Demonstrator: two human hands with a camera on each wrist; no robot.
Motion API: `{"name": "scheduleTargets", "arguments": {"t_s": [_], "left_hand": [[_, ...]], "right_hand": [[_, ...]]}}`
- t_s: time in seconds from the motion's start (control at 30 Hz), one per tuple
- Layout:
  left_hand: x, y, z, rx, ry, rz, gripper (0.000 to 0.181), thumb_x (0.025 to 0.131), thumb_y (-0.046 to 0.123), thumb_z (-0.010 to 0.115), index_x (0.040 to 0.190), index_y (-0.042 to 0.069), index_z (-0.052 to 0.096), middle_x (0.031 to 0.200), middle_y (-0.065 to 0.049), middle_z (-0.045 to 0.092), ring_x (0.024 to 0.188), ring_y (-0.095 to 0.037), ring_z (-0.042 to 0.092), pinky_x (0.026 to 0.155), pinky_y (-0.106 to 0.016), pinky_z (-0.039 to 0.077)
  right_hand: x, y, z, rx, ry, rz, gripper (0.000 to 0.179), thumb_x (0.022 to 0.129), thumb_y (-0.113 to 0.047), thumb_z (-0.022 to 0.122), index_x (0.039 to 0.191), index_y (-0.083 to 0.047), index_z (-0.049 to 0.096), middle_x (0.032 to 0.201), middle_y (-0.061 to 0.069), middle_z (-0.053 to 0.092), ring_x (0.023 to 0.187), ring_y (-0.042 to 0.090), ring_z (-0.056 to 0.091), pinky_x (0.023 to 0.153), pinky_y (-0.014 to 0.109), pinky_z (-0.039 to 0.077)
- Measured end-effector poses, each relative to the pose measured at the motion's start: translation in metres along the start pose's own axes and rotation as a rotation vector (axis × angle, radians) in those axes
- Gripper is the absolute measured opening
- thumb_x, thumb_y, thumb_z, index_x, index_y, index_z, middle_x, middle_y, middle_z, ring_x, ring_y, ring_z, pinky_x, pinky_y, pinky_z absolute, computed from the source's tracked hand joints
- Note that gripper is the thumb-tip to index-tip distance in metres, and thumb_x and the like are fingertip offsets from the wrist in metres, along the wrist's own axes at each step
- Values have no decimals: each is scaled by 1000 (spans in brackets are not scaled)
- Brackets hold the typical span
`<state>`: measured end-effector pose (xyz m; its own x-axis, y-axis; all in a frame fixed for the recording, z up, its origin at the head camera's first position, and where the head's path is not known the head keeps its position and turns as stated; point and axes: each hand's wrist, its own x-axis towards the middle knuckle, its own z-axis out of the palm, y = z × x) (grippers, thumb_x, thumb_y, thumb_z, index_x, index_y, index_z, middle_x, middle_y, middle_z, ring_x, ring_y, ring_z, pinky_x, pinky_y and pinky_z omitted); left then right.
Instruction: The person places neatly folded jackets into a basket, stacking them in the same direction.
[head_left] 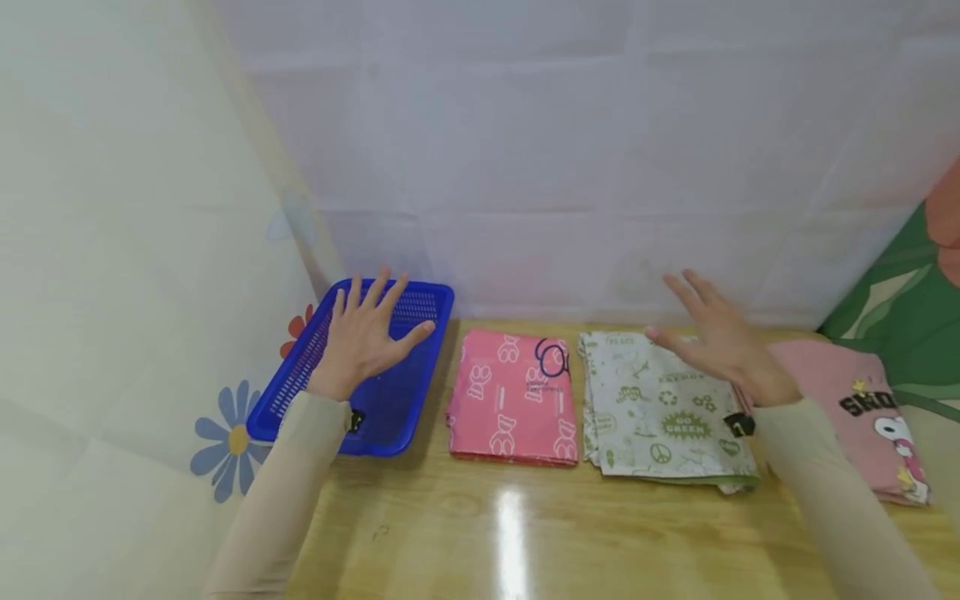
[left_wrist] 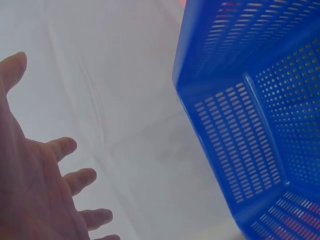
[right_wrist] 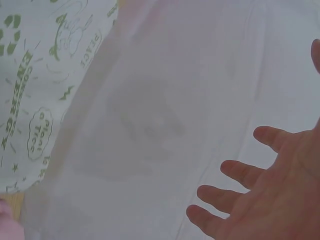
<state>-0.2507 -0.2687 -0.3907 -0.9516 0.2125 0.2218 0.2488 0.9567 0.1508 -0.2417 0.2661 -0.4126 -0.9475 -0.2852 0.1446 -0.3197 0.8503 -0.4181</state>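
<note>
My left hand (head_left: 362,340) hovers over a blue plastic basket (head_left: 429,379), fingers spread and holding nothing. In the left wrist view the perforated basket walls (left_wrist: 235,142) stand to the right of the spread fingers. My right hand (head_left: 723,346) is held with fingers stretched out above a folded white cloth with green print (head_left: 660,417), and nothing is in it. The same cloth (right_wrist: 45,95) fills the upper left of the right wrist view. Between the hands lies a folded pink cloth with white bear outlines (head_left: 513,400).
A folded pink cloth with a cartoon dog (head_left: 862,408) lies at the right, partly behind the right forearm. Everything stands on a wooden table (head_left: 450,533). A white sheet (head_left: 480,167) hangs behind it, and a flower-patterned sheet (head_left: 150,333) borders the left side.
</note>
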Motion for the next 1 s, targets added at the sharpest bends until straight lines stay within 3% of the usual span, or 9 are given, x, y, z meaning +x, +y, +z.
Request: {"name": "scheduleTargets", "arguments": {"t_s": [0.53, 0.77, 1.0], "left_hand": [[-12, 22, 16, -33, 25, 34, 95, 95, 78, 54, 170, 24, 31, 178, -13, 24, 161, -55, 13, 128, -74, 10], [-14, 31, 22, -62, 15, 38, 90, 98, 73, 54, 170, 24, 30, 176, -16, 28, 159, -56, 18, 127, -75, 14], [-17, 38, 29, -94, -5, 45, 91, 97, 72, 55, 170, 24, 30, 176, -16, 26, 160, -56, 17, 128, -74, 14]], "right_hand": [[1, -24, 26, 83, -46, -16, 99, 101, -67, 60, 173, -31, 2, 181, 11, 0, 160, 53, 17, 115, 85, 24], [0, -39, 36, 160, -45, -52, 95, 104, -55, 63, 174, -23, 8, 180, 17, 4, 160, 54, 17, 118, 83, 22], [-1, -40, 52, 216, -37, -50, 92, 105, -53, 62, 174, -24, 9, 180, 16, 5, 161, 51, 15, 119, 82, 22]]}}
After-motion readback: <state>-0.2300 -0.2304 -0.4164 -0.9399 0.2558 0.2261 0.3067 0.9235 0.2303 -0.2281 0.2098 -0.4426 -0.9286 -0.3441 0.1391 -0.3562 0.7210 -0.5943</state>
